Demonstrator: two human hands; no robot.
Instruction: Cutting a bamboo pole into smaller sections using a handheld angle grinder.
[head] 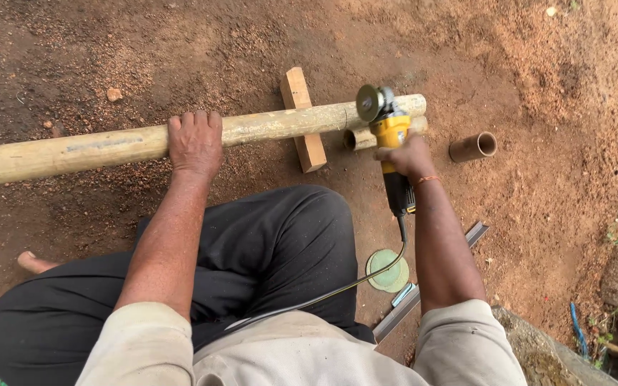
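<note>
One long pale pole (109, 146) lies across the red-brown dirt, running from the left edge to just past the middle, where it rests on one short wooden block (303, 118) set crosswise beneath it. Two short cut tube pieces are on the ground near its right end: one (366, 137) tucked just beside the pole, under the tool, and another (473, 146) lying apart to the right, its hollow end showing. One green disc (388, 270) lies flat by the person's knee, next to a grey metal strip (423, 286).

The left hand (194, 143) is pressed palm-down over the pole, fingers curled over its far side. The right hand (403, 156) is wrapped tight around one yellow-and-black grinder (389, 132) (its cord trails back toward the body), the round wheel (368, 103) standing against the pole near its right end. The pole is smooth, light tan, with a greyish smear along its left stretch.
</note>
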